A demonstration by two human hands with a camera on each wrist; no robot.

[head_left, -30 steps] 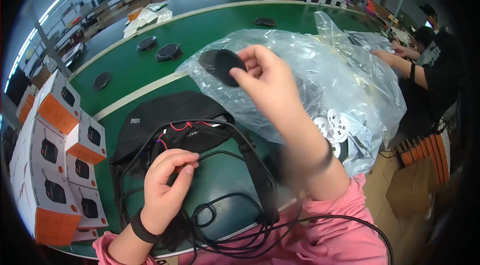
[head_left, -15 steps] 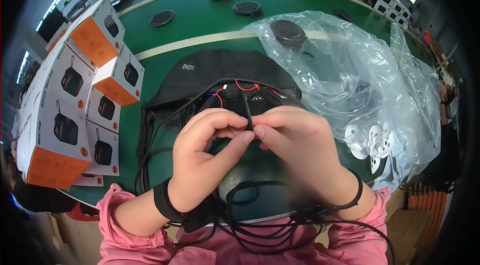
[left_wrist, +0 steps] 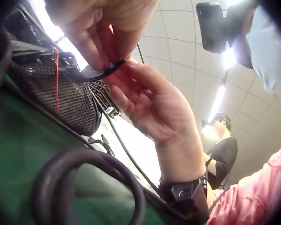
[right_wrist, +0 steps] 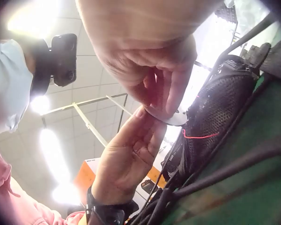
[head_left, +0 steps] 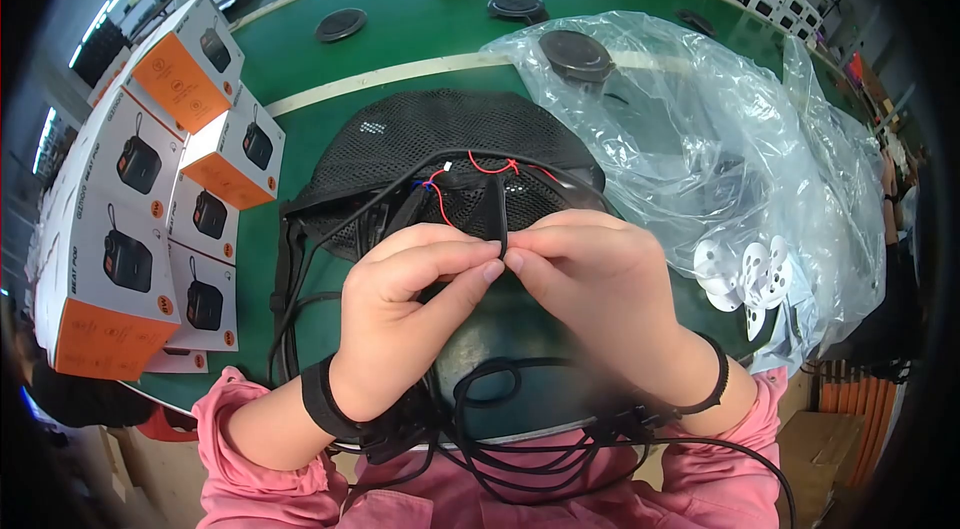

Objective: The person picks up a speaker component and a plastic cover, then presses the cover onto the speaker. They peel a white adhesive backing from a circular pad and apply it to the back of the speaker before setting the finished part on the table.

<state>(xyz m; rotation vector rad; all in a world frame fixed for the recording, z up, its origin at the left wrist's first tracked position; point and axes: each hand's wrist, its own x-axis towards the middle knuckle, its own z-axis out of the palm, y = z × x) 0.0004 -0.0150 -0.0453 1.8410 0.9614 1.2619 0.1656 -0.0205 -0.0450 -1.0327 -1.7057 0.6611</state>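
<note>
A thin dark disc (head_left: 497,214) stands nearly edge-on between my hands, in front of the mesh bag. My left hand (head_left: 405,294) pinches its near edge between thumb and forefinger. From the other side, my right hand (head_left: 595,274) pinches it too, with the fingertips of both hands almost meeting. One face of the disc looks pale and shiny in the right wrist view (right_wrist: 172,117). Just behind is the black mesh bag (head_left: 450,124), with a red wire (head_left: 490,167) running across its front.
Stacked speaker boxes (head_left: 135,189) stand at the left. Clear plastic sheeting (head_left: 680,119) covers the right side, with a black round part (head_left: 575,57) and white perforated discs (head_left: 745,274) on it. More black round parts (head_left: 517,7) lie farther back. Black cables (head_left: 510,459) loop before my body.
My right hand came down and left from over the plastic with the disc, and my left hand took hold of its edge. Over the last half second the hands have barely moved.
</note>
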